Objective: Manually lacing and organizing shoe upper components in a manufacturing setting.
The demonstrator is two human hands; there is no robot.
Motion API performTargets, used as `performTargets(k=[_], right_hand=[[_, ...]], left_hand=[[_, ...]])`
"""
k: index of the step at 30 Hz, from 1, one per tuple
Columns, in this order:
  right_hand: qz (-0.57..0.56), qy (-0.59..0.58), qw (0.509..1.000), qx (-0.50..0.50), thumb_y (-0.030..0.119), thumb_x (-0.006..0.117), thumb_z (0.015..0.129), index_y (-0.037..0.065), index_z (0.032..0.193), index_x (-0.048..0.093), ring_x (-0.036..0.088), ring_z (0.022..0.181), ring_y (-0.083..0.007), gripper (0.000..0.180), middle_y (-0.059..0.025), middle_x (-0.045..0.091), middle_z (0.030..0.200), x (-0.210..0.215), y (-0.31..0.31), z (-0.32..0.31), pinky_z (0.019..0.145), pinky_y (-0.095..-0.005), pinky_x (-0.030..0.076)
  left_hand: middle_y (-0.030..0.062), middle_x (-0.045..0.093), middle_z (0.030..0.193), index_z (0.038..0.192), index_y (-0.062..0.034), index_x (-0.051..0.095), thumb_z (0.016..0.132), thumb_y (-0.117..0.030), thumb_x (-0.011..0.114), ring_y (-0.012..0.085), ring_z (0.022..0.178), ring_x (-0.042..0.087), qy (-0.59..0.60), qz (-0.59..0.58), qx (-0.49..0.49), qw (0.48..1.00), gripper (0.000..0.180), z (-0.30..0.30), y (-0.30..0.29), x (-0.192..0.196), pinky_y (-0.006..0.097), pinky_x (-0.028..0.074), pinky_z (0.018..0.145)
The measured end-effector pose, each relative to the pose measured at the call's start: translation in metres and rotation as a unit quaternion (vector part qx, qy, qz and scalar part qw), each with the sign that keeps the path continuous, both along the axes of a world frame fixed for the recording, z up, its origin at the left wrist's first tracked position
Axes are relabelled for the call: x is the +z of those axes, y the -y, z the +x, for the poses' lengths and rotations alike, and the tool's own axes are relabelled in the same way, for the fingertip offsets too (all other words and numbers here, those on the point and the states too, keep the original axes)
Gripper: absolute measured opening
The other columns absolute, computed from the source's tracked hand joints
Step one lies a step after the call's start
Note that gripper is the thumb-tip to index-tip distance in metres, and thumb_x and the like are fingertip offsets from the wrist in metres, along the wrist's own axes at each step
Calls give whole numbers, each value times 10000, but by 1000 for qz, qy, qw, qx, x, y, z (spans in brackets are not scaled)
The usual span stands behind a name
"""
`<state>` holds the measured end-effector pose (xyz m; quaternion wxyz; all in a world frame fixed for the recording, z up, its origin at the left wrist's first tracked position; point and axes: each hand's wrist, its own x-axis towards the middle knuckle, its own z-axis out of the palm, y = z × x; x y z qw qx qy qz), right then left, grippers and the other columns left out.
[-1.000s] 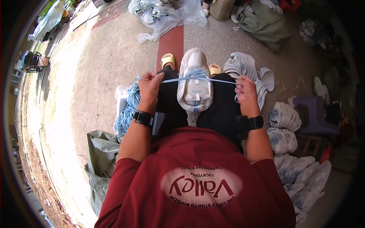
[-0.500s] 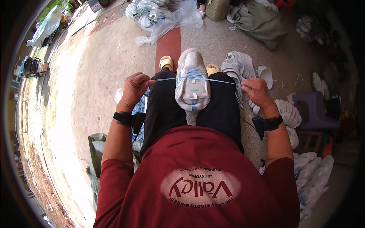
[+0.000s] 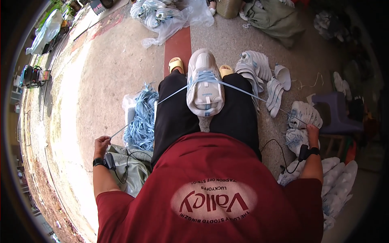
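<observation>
A white and grey shoe upper (image 3: 205,91) with pale blue details rests between my thighs, its toe pointing away from me. A light blue shoelace (image 3: 172,95) runs through its eyelets, and both ends stretch out taut to the sides. Far out at the left, my left hand (image 3: 101,146) pinches one end between closed fingers. My right hand (image 3: 312,134) is closed on the other end, out at the right in front of stacked white uppers; its fingertips are partly hidden.
Left of my leg lies a heap of blue laces (image 3: 142,119) beside a green-grey cloth (image 3: 131,162). Stacked uppers (image 3: 255,67) stand by my right foot, more (image 3: 338,182) near my right elbow. A purple stool (image 3: 336,113) is at right, a green sack (image 3: 275,22) beyond.
Both hands have moved outward and back toward me, drawing much longer lengths of lace out of the shoe upper. The heap of laces at left is now uncovered.
</observation>
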<state>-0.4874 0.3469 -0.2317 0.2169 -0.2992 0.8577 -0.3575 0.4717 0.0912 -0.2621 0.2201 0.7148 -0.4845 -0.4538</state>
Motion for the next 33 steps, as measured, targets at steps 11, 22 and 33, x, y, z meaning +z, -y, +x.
performTargets(k=[11,22,33], right_hand=[[181,-406,859,253,90,599,668,19,588,605,564,543,-203,107,-122,589,593,-94,-85,-54,534,-326,428],[-85,402,814,411,18,634,735,9,700,586,586,633,-91,60,-67,623,717,52,235,267,588,-205,465],[-231,166,919,273,-1,626,719,3,653,561,555,759,-139,92,-35,586,703,27,299,325,684,-273,425]], left_hand=[[109,614,550,599,-20,630,685,-197,698,195,497,599,372,81,10,925,208,12,-36,-27,322,477,539],[-8,596,704,793,-72,584,855,-158,606,53,579,523,-327,77,-167,927,108,-301,65,60,171,391,511],[-36,603,866,808,-71,596,845,-139,609,25,683,489,-313,-36,-185,931,78,-390,87,71,168,402,621]])
